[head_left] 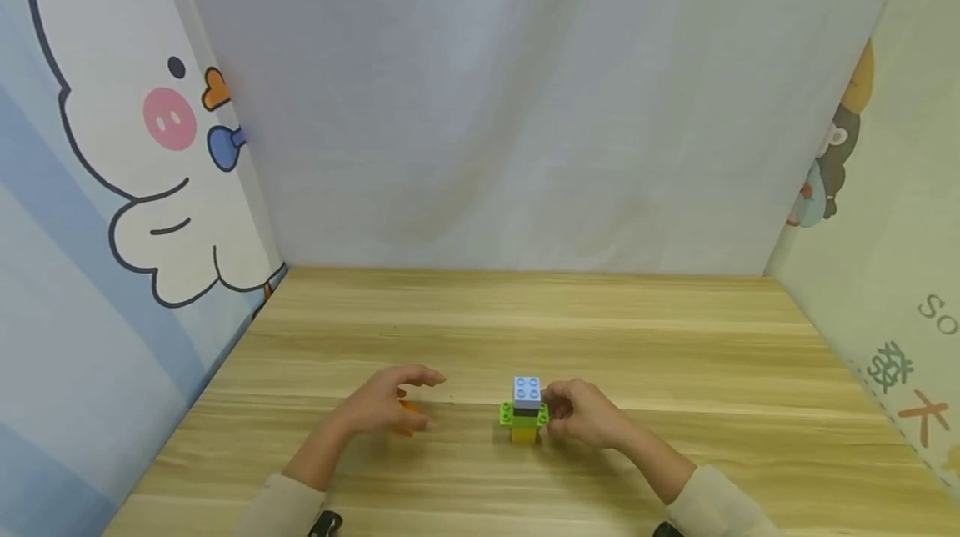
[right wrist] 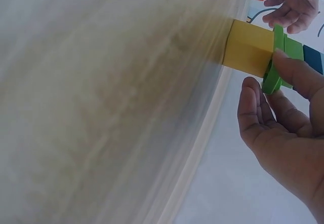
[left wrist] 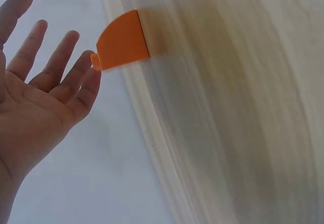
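Note:
A small upright stack of toy building bricks stands on the wooden table (head_left: 525,328). From the bottom it has a yellow brick (right wrist: 248,49), a wide green plate (right wrist: 272,80), a green brick, a dark brick (right wrist: 312,59) and a light blue brick (head_left: 527,393) on top. My right hand (head_left: 588,416) pinches the right end of the green plate between thumb and fingers. My left hand (head_left: 378,404), fingers spread and thumb apart, is beside an orange brick with a curved side (left wrist: 121,40); in the head view the hand partly hides this brick.
A pale grey curtain (head_left: 487,103) hangs behind the table's far edge. Printed panels stand at both sides, the left one with a white cartoon bird (head_left: 97,62). The orange brick lies left of the stack, about a hand's length away.

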`<state>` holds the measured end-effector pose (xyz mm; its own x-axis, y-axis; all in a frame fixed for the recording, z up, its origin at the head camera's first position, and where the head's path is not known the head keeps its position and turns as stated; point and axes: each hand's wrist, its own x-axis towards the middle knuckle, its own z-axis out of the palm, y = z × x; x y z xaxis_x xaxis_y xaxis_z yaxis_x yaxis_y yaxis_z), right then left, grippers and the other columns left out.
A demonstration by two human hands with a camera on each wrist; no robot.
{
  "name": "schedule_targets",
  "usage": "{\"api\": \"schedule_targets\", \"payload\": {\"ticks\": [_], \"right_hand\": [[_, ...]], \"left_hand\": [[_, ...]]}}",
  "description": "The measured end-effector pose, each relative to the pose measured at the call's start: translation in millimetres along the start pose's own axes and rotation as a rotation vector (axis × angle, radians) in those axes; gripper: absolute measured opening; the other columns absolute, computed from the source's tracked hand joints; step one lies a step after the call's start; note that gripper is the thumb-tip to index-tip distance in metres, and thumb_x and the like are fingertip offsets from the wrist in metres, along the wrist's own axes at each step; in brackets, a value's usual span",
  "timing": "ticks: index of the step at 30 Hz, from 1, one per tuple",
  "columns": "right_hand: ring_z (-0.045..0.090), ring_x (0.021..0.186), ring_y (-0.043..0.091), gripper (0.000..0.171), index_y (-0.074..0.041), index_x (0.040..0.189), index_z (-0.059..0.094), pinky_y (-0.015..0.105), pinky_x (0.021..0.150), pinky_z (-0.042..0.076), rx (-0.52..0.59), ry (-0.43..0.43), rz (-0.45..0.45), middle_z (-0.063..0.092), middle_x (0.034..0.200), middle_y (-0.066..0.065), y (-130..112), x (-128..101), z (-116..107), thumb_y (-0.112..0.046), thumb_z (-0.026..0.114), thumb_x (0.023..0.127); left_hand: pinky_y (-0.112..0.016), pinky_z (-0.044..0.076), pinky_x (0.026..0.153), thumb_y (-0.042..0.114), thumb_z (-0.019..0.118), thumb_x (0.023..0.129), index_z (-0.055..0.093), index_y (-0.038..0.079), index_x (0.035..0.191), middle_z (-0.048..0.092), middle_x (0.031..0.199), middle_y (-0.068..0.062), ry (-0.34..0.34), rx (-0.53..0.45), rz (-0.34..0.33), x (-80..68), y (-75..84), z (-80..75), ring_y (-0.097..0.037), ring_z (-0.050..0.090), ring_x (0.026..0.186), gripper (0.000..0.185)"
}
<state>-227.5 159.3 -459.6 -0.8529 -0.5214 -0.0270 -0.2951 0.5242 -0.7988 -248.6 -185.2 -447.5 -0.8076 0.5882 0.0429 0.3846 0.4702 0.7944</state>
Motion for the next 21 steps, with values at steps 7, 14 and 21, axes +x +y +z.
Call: {"api": "schedule_targets", "payload": {"ticks": [7,14,21], "right_hand": [[0.061,0.086,0.015,0.036,0.011,0.116,0.068,0.027,0.076,0.054,-0.009,0.006,0.008,0.070,0.097,0.006,0.2,-0.5,-1.4,0.002,0.080,0.084],[0.062,0.086,0.015,0.036,0.011,0.115,0.068,0.026,0.076,0.054,0.010,0.002,0.011,0.071,0.098,0.006,-0.5,-0.7,-1.7,0.003,0.080,0.082],[0.062,0.086,0.013,0.035,0.011,0.114,0.068,0.024,0.076,0.054,0.017,-0.006,-0.012,0.071,0.098,0.006,-0.1,-0.3,-1.8,0.003,0.080,0.083]], "left_hand": [[-0.069,0.044,0.101,0.012,0.084,0.085,0.062,-0.002,0.136,0.061,0.141,-0.022,0.006,-0.024,-0.031,-2.7,-6.1,-4.2,-0.051,0.048,0.131,0.058],[-0.067,0.045,0.101,0.009,0.087,0.080,0.062,-0.004,0.136,0.058,0.143,-0.024,-0.002,-0.043,-0.088,-7.5,-16.1,-6.9,-0.052,0.050,0.128,0.062],[-0.060,0.050,0.100,0.006,0.088,0.078,0.060,-0.005,0.137,0.058,0.141,-0.026,-0.029,-0.037,-0.156,-13.2,-23.7,-12.2,-0.045,0.058,0.119,0.066]]}}
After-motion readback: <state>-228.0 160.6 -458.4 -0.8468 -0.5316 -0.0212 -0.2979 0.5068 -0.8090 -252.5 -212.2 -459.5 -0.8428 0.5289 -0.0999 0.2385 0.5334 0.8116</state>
